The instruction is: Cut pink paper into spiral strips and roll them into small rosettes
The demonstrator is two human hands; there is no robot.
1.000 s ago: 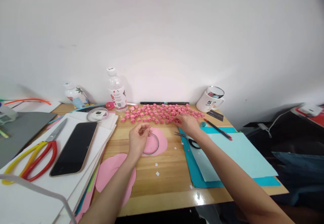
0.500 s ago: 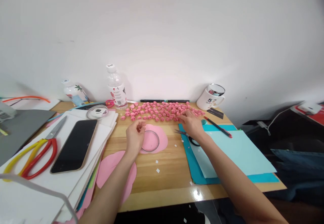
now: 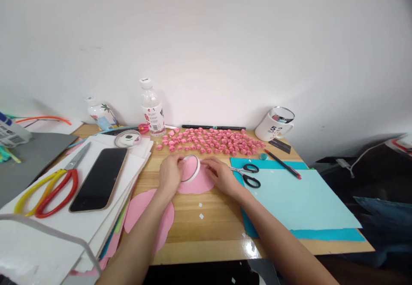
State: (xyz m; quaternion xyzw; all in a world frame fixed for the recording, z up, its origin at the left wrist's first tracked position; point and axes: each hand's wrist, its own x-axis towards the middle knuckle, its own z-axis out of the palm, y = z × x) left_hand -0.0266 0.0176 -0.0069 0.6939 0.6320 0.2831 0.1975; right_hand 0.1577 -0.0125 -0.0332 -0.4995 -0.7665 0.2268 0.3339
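My left hand (image 3: pixel 170 174) is closed on the left rim of a roll of tape (image 3: pixel 197 171). The narrow white ring is tilted up over a pink scallop-edged paper shape (image 3: pixel 201 184) on the table. At the roll's right edge is my right hand (image 3: pixel 220 174). Its fingers are bent toward the roll, thumb and forefinger apart; whether they touch it I cannot tell. Many small pink paper curls (image 3: pixel 212 141) lie in rows behind both hands. Another pink paper shape (image 3: pixel 146 207) is partly under my left forearm.
Black-handled scissors (image 3: pixel 251 176) lie right on blue paper sheets (image 3: pixel 299 199), near a red-black pen (image 3: pixel 285 165). A mug (image 3: pixel 273 124) and a bottle (image 3: pixel 152 113) stand by the wall. Left are a phone (image 3: pixel 99 180), red-yellow scissors (image 3: pixel 54 186) and stacked paper (image 3: pixel 54 244).
My right hand has moved from the pink curls down and left to the roll of tape. My left hand has lifted the roll from lying flat to tilted. The black-handled scissors are now uncovered.
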